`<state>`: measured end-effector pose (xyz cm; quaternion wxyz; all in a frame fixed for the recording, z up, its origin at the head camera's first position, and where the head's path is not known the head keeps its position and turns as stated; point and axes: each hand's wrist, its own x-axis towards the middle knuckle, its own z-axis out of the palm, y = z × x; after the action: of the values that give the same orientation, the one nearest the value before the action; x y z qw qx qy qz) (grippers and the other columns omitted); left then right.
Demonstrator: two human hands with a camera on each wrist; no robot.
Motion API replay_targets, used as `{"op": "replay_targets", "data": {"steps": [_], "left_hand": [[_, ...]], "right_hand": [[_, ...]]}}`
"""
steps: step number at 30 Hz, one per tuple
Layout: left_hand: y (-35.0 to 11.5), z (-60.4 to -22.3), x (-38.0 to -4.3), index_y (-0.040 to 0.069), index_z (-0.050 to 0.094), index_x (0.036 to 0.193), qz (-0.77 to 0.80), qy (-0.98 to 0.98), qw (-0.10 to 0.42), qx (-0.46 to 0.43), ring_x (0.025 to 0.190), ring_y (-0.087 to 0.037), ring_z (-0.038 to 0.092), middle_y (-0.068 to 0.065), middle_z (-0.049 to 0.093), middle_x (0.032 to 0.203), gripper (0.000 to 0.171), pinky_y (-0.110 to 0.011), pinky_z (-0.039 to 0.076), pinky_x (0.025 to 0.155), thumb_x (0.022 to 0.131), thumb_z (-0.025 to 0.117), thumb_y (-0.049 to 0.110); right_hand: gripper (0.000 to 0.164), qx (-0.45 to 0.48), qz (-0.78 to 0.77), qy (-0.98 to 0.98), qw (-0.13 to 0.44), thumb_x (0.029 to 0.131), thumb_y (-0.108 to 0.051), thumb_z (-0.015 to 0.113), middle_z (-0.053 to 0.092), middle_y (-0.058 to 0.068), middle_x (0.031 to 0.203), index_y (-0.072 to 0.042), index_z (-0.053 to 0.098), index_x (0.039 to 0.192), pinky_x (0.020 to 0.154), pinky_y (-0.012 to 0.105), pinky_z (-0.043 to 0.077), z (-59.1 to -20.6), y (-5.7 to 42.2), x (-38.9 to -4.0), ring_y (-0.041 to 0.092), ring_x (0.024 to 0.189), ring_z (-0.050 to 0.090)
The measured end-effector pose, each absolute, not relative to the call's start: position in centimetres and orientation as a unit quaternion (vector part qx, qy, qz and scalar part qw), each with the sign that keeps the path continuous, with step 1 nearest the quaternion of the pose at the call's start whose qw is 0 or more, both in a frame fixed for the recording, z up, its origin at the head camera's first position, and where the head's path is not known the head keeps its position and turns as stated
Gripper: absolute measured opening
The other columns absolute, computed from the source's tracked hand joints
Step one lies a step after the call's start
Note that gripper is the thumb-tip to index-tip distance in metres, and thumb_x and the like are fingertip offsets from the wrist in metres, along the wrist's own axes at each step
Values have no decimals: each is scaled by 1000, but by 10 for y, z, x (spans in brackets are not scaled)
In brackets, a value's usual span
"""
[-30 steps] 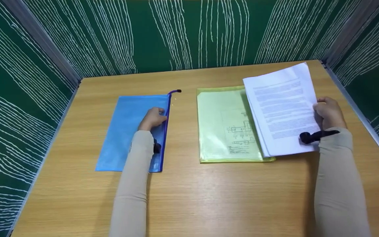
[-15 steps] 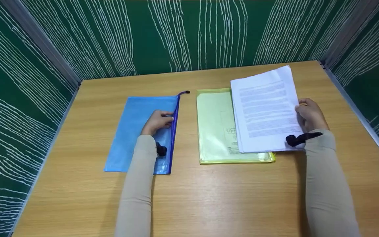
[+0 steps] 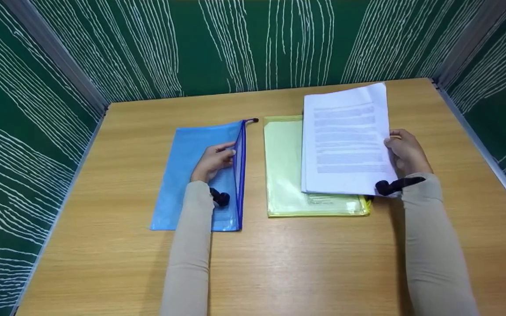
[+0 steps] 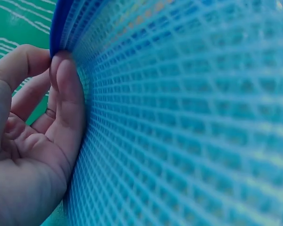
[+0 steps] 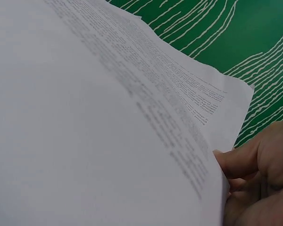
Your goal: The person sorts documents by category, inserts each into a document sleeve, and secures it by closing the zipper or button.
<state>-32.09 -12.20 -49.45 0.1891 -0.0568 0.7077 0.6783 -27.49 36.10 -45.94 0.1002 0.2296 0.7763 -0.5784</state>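
- left hand (image 3: 212,163): fingers pinch the blue zip pouch (image 3: 180,169) at its 3 o'clock edge
- right hand (image 3: 406,152): fingers grip some printed sheets (image 3: 345,145) over the yellow zip pouch (image 3: 283,171)

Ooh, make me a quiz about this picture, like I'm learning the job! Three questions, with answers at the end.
1. True or false: the left hand pinches the edge of the blue pouch.

2. What colour is the other pouch, partly hidden by the papers in the head view?
A) red
B) yellow
C) black

3. Which hand holds the papers?

Key:
1. True
2. B
3. The right hand
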Motion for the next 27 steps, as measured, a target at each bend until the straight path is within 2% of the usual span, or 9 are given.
{"op": "replay_targets", "data": {"steps": [6,9,12,14,17,19,21,27], "left_hand": [[-117,-497,-322,13,56,135,730,655,181,-75,79,-13,63,-6,67,98,45,-25,54,72,91,61,8],[-113,-498,-322,12,55,136,753,629,181,-72,77,-13,61,-5,67,97,45,-25,52,70,91,60,6],[-109,-498,-322,11,55,137,768,610,182,-69,77,-13,62,-4,67,96,46,-25,51,69,92,59,5],[-106,-499,-322,11,55,137,775,602,182,-71,77,-13,63,-4,68,95,46,-25,52,68,92,60,5],[-102,-499,-323,11,56,136,781,593,181,-75,77,-13,63,-4,68,96,45,-26,52,69,92,60,5],[-100,-499,-323,10,56,135,784,589,180,-78,78,-13,64,-5,68,97,44,-26,52,70,92,60,4],[-98,-498,-323,10,56,135,785,587,181,-82,79,-13,64,-5,68,98,44,-26,52,71,92,59,4],[-93,-499,-323,13,57,135,782,586,187,-94,79,-13,62,-4,67,98,44,-25,51,71,92,58,5]], "right_hand": [[19,185,-618,759,88,101,-15,42,50,-1,105,-16,44,120,71,19,50,-465,356,-277,2,81,57],[16,177,-631,750,91,100,-13,44,52,-4,101,-17,45,116,68,19,52,-466,353,-277,1,77,59],[25,171,-629,753,97,100,-14,46,54,-7,99,-12,44,124,66,20,53,-465,351,-276,0,74,60],[33,171,-618,760,104,100,-17,47,55,-9,99,-11,41,132,59,17,49,-464,349,-276,-2,65,56],[43,163,-599,775,115,100,-22,46,53,-10,103,-9,35,140,57,16,46,-461,346,-275,-3,63,52],[44,163,-606,769,120,100,-22,47,53,-9,107,-10,35,141,58,16,46,-461,343,-276,-2,64,53],[44,160,-615,763,120,100,-21,48,52,-7,111,-8,35,140,65,18,50,-462,339,-277,-2,74,58],[44,159,-622,757,121,99,-17,50,52,-3,116,-6,37,140,71,18,52,-466,329,-281,0,80,60]]}}
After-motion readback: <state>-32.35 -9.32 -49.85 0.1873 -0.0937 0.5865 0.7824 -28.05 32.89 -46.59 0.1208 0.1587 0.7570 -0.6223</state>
